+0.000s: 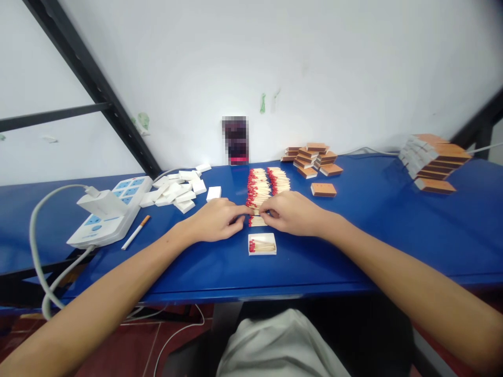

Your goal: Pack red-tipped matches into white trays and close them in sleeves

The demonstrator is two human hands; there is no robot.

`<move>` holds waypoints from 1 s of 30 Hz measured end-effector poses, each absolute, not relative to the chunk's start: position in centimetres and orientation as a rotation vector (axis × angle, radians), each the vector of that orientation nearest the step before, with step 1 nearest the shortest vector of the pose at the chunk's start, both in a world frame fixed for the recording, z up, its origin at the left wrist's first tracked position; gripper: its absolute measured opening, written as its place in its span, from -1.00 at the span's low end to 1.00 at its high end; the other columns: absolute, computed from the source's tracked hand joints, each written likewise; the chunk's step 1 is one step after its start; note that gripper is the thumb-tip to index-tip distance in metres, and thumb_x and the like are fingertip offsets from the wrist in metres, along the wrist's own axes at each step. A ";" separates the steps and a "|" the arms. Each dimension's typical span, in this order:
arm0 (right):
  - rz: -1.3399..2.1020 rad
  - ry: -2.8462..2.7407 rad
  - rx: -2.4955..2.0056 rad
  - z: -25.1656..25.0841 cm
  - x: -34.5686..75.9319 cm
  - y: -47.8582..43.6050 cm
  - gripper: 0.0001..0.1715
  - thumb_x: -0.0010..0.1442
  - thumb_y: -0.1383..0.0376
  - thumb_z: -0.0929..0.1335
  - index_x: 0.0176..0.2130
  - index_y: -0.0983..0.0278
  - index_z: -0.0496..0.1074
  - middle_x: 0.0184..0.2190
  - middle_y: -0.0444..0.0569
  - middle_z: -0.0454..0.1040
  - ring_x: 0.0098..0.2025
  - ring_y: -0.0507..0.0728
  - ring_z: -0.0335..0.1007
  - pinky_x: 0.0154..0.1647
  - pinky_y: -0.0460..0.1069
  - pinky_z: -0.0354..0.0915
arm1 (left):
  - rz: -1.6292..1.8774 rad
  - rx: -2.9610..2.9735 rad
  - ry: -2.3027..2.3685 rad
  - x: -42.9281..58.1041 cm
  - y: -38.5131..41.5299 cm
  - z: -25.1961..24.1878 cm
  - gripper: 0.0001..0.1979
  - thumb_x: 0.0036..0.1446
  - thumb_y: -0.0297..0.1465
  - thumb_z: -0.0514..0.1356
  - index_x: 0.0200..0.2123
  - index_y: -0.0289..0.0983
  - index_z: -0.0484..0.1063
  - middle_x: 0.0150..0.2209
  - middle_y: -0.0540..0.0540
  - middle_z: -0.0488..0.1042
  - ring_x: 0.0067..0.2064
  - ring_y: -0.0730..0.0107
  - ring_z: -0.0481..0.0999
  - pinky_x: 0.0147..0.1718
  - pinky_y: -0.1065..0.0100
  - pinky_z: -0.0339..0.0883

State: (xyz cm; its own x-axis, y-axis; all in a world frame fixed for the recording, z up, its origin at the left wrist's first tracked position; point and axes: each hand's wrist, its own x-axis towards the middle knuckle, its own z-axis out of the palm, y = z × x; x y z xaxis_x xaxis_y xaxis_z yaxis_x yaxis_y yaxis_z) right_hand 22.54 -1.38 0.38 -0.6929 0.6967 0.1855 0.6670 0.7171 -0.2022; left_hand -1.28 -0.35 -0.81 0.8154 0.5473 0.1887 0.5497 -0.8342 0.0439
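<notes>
Two columns of red-headed matches (258,186) lie on the blue table in front of me. My left hand (220,219) reaches in from the left, its index finger stretched to the red heads at the near end of the left column and its thumb apart below. From the right, my right hand (288,212) has thumb and fingers pinched together at the plain ends of the same matches. A few matches (257,222) lie in a small row between the hands. Just below, a white matchbox tray (271,253) holds several matches.
White matchbox trays (173,189) are heaped at the back left, near a power strip (84,238) with a cable and a cigarette (135,232). Brown matchbox sleeves (310,158) are piled at the back; a bigger matchbox stack (436,152) stands far right. A pixelated dark object (236,139) leans on the wall.
</notes>
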 end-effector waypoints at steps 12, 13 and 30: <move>0.174 -2.689 -1.038 0.4 22.5 -1.5 -0.73 0.26 0.30 0.25 -0.40 0.27 0.47 -0.53 -0.11 0.45 -0.50 0.01 0.19 -0.46 -0.06 -0.07 | -0.319 -3.013 -0.879 -1.2 -0.3 -0.7 -0.67 0.24 -0.44 0.04 -0.01 -0.19 0.51 -0.44 0.00 0.53 -0.45 0.40 0.45 -0.37 0.38 0.21; 0.176 -2.692 -1.040 0.4 22.5 -1.5 -0.73 0.26 0.30 0.26 -0.40 0.27 0.47 -0.53 -0.11 0.45 -0.50 0.01 0.19 -0.46 -0.05 -0.08 | -0.322 -3.014 -0.876 -1.2 -0.3 -0.7 -0.68 0.25 -0.44 0.05 -0.02 -0.20 0.51 -0.44 0.00 0.53 -0.45 0.40 0.45 -0.37 0.38 0.21; 0.250 -2.709 -1.103 0.6 22.8 -1.2 -0.66 0.24 0.03 0.36 -0.16 0.20 0.57 -0.42 -0.09 0.55 -0.43 0.04 0.34 -0.44 -0.07 -0.01 | -0.319 -3.008 -0.871 -1.1 -0.4 -0.8 -0.71 0.26 -0.43 0.06 -0.05 -0.21 0.52 -0.47 0.01 0.51 -0.47 0.41 0.43 -0.37 0.37 0.21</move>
